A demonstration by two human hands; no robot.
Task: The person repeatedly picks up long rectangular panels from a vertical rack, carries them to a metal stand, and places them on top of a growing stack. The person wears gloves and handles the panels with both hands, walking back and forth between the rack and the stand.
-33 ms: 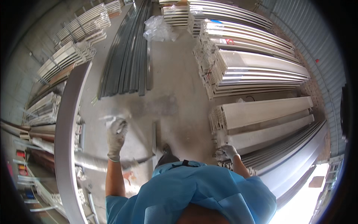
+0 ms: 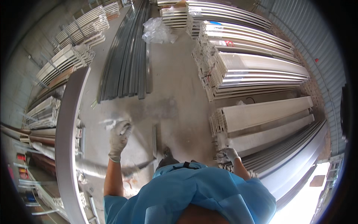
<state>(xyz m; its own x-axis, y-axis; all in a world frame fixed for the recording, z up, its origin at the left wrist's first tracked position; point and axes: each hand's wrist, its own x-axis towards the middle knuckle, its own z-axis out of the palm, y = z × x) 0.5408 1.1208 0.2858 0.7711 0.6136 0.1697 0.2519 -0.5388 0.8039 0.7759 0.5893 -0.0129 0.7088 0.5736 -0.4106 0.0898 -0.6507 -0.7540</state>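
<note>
The gloved right hand (image 2: 228,154), between 4 and 5 o'clock, is at the near ends of a pile of grey strips (image 2: 278,151) running out toward 4 o'clock; its fingers are bent, but I can't tell whether they grip a strip or only rest there. The gloved left hand (image 2: 121,137), at 8 o'clock, is above the floor with its fingers curled in (a blurred white patch shows beside them, and I can't tell if anything is held).

As for progress, the grey strips already lie side by side in their pile, and pale lengths (image 2: 257,69) are stacked at 2 o'clock. Dark bars (image 2: 125,59) lie in a row on the floor at 10 to 11 o'clock, while one long board (image 2: 67,142) lies apart from them between 8 and 9. How much is left, I cannot judge from this.
</note>
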